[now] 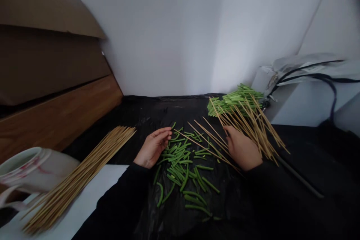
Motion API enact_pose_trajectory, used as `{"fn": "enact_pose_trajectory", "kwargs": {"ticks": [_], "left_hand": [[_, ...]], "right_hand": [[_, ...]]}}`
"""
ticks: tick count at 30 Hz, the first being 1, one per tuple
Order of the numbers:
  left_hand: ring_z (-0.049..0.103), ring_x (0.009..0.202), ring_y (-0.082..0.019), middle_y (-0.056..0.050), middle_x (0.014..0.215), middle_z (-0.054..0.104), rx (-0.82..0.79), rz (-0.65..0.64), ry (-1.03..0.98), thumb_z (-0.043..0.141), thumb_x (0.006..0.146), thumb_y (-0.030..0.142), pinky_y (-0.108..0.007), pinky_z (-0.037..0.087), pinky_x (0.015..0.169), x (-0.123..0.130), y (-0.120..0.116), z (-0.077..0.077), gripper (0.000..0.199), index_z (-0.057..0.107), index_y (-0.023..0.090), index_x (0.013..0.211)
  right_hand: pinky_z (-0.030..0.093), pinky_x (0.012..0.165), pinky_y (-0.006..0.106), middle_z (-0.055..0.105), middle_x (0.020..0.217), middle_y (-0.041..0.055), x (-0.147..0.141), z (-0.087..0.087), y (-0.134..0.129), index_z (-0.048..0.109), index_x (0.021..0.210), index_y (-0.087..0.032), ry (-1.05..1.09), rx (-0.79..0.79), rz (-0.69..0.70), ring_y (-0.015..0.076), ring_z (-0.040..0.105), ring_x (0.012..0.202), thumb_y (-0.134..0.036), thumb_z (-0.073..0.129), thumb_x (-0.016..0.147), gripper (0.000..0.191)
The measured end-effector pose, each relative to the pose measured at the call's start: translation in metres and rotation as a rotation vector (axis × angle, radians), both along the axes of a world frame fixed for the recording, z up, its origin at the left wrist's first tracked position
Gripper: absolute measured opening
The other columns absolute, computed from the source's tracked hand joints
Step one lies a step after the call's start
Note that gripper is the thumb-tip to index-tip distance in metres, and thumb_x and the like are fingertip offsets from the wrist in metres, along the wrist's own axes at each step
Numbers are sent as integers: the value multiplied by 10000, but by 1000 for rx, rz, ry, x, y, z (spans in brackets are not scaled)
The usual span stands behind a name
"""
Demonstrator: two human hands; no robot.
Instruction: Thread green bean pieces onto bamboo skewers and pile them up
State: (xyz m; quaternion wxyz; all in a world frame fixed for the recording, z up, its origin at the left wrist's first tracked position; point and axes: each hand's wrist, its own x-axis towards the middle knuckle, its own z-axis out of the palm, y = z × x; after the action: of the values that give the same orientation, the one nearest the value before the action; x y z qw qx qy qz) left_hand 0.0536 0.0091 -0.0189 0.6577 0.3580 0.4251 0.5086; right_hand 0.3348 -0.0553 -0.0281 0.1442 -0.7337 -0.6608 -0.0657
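Observation:
Cut green bean pieces [180,157] lie scattered on a black plastic sheet [174,110]. My left hand [154,146] is at their left edge, thumb and fingertips pinched together by a small green piece [173,125]. Close to those fingertips is the tip of a thin wooden skewer [194,141]. My right hand [243,148] is closed around several skewers, some fanning out to the left over the beans. Behind it, more skewers [253,123] lead to a pile of threaded green bean pieces [239,99] at the back right.
A bundle of bare skewers [84,172] rests at the left on a white surface [108,180], beside a white mug [42,168]. Cardboard [50,52] stands at the far left. Clear plastic and black cables [317,77] lie at the right, before a white wall [168,33].

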Motion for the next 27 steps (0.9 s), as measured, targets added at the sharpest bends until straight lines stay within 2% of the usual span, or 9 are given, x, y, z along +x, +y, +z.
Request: {"fn": "enact_pose_trajectory", "kwargs": {"ticks": [2, 8, 13, 16, 19, 21, 22, 24, 27], "left_hand": [[606, 668, -64, -43, 819, 685, 9, -12, 7, 739, 692, 151, -139, 459, 582, 0, 0, -1, 206, 732, 132, 898], [600, 666, -82, -49, 827, 702, 75, -1, 120, 750, 677, 218, -171, 441, 597, 1, 1, -4, 231, 735, 156, 899], [598, 679, -149, -72, 804, 716, 392, 33, 545, 699, 707, 229, -240, 439, 648, 2, 3, -14, 150, 748, 163, 831], [591, 694, -172, -65, 831, 713, 540, 17, 761, 679, 719, 242, -256, 425, 668, -7, 4, -13, 163, 752, 200, 858], [571, 668, -180, -62, 833, 699, 598, -59, 1001, 698, 700, 285, -264, 412, 676, -33, 5, 5, 202, 752, 221, 885], [581, 722, -216, -88, 875, 690, 571, -14, 1137, 731, 660, 349, -289, 414, 730, -60, 7, 20, 333, 737, 210, 963], [586, 826, -256, -109, 941, 682, 561, 42, 1226, 755, 623, 392, -311, 407, 796, -76, 7, 27, 446, 717, 203, 1025], [512, 1082, -352, -153, 1153, 618, 518, 136, 1527, 748, 594, 487, -389, 354, 930, -110, 6, 34, 689, 621, 195, 1205], [412, 1220, -420, -205, 1365, 462, 355, 118, 1853, 661, 631, 605, -471, 321, 965, -156, 1, 31, 902, 417, 191, 1395]], "right_hand": [[315, 572, 268, 669, 955, 30, 0, -3, 0, 472, 1227, -243, -45, -18, 8, 162, 618, 753, -180, 417, 895, 342], [308, 609, 272, 637, 822, 45, -1, -9, 1, 601, 963, -212, -144, -62, 133, 178, 584, 810, -180, 416, 899, 199], [292, 626, 293, 619, 808, 55, -2, -11, 1, 597, 820, -194, -188, -37, 165, 188, 566, 799, -250, 429, 909, 199], [292, 643, 299, 617, 797, 56, -1, -11, 1, 595, 809, -193, -191, -26, 179, 190, 565, 788, -271, 429, 913, 211], [290, 645, 301, 618, 793, 56, 0, -11, 1, 593, 819, -192, -194, -29, 185, 192, 569, 791, -267, 432, 912, 201], [288, 642, 301, 620, 793, 57, 0, -10, 0, 589, 820, -191, -199, -26, 190, 193, 573, 794, -266, 425, 916, 205], [286, 640, 302, 621, 793, 58, 0, -10, 0, 587, 816, -190, -201, -24, 194, 193, 574, 792, -268, 421, 919, 210], [281, 633, 303, 623, 783, 56, 0, -8, -1, 583, 802, -189, -199, -25, 202, 190, 576, 776, -271, 421, 919, 217], [268, 614, 301, 630, 769, 54, 0, -6, -1, 581, 786, -187, -183, -29, 214, 181, 575, 743, -266, 424, 917, 220]]}}
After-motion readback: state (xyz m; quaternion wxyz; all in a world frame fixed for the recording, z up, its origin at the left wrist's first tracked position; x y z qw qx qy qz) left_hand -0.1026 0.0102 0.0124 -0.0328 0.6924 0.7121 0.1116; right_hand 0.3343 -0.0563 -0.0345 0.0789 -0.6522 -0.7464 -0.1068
